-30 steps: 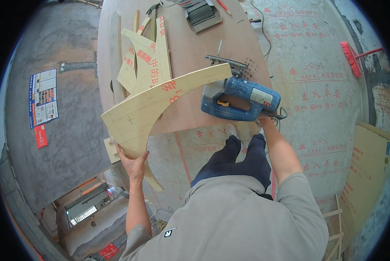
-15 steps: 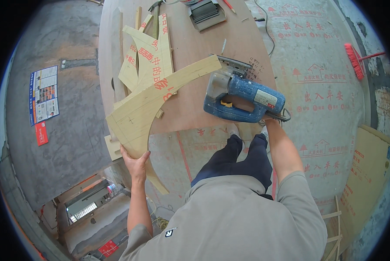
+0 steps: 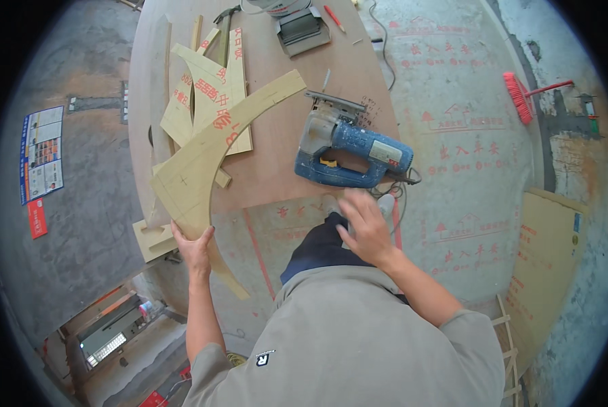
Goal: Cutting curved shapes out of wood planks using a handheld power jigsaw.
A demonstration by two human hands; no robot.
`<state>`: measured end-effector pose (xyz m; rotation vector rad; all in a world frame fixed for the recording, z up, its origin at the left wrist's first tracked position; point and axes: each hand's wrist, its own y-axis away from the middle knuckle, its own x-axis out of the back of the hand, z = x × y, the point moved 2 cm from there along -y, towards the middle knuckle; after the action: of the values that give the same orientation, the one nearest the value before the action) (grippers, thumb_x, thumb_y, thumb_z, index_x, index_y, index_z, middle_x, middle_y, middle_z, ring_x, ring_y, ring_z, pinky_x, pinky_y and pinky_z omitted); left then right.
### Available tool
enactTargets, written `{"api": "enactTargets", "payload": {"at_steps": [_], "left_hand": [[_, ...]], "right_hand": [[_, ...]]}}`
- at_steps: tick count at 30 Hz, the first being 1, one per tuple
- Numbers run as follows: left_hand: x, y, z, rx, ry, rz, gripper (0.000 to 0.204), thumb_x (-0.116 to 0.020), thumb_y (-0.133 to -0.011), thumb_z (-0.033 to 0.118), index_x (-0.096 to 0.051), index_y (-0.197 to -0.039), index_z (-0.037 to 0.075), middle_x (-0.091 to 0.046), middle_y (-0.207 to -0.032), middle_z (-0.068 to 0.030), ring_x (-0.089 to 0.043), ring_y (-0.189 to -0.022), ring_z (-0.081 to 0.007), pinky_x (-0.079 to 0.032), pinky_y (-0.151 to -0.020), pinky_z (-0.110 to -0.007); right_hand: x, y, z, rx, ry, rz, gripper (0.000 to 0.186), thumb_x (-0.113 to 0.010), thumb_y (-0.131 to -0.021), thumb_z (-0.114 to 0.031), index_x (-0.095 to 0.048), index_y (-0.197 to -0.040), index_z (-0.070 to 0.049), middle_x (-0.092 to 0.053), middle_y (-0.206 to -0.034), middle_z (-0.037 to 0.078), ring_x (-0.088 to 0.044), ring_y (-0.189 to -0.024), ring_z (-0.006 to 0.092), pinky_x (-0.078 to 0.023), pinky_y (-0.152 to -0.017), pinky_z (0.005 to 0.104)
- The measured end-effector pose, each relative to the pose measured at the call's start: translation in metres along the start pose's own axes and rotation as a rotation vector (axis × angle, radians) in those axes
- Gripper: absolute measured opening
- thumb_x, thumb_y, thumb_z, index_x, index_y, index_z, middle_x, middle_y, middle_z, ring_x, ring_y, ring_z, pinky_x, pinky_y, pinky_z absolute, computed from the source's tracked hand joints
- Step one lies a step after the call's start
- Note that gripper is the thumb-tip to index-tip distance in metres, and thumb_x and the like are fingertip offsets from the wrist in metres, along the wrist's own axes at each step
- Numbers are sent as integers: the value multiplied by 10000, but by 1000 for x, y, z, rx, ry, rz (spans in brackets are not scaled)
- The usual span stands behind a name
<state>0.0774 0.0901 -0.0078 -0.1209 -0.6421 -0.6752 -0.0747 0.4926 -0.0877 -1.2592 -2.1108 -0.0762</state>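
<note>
My left hand (image 3: 194, 248) grips the near edge of a curved plywood piece (image 3: 190, 178), thumb on one side and fingers on the other. Pencil lines and red print mark the wood, which reaches across the table's near left corner and overhangs its edge. A blue jigsaw (image 3: 351, 150) lies on its side on the table at the right, its metal base plate facing away from me. In front of the table edge, my right hand (image 3: 365, 227) is in the air, fingers apart and slightly blurred, holding nothing. It is nearest to the jigsaw but apart from it.
Plywood offcuts (image 3: 205, 91) and a hammer (image 3: 224, 34) lie on the wooden table (image 3: 277, 180). Farther back are a grey open box (image 3: 302, 32), a red pencil (image 3: 334, 18) and a bucket (image 3: 277, 5). A cable (image 3: 384, 47) hangs off the right edge. A red broom (image 3: 519, 98) stands by the wall.
My right hand has come away from the jigsaw and moved left toward my body; the jigsaw rests on the table. My left hand keeps its hold on the plywood piece. The view has shifted slightly.
</note>
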Motion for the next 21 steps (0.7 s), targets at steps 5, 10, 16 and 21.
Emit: {"api": "enactTargets", "payload": {"at_steps": [5, 10, 16, 21], "left_hand": [[-20, -35, 29, -46, 56, -78, 1108, -871, -726, -17, -217, -1620, -9, -463, -1511, -151, -498, -1360, -273, -439, -1122, -369], [-41, -83, 60, -122, 159, -292, 1101, -887, -732, 32, -221, -1606, -38, -506, -1473, -179, -550, -1320, -273, -472, -1100, -378], [-87, -100, 62, -85, 238, -512, 1132, -905, -717, 60, -209, -1601, -71, -510, -1476, -194, -550, -1330, -268, -451, -1124, -356], [-135, -69, 31, -155, 204, -578, 1190, -930, -657, 75, -216, -1596, -80, -490, -1520, -227, -502, -1396, -301, -390, -1182, -367]], "right_hand": [[-56, -66, 41, -318, 386, -351, 648, -737, -794, -83, -530, -1406, -34, -616, -1268, 240, -590, -1254, 408, -474, -1052, 504], [-71, -95, 49, -287, 498, -413, 356, -641, -851, -80, -604, -1205, -64, -697, -1015, 207, -717, -1002, 386, -576, -830, 492], [-13, -71, 2, -259, 634, -479, 365, -649, -855, -119, -620, -1217, -85, -719, -902, 180, -747, -838, 371, -602, -696, 482], [74, 20, -90, -555, 541, -434, 552, -784, -764, -188, -589, -1264, -62, -715, -918, 214, -715, -870, 428, -584, -767, 511]]}}
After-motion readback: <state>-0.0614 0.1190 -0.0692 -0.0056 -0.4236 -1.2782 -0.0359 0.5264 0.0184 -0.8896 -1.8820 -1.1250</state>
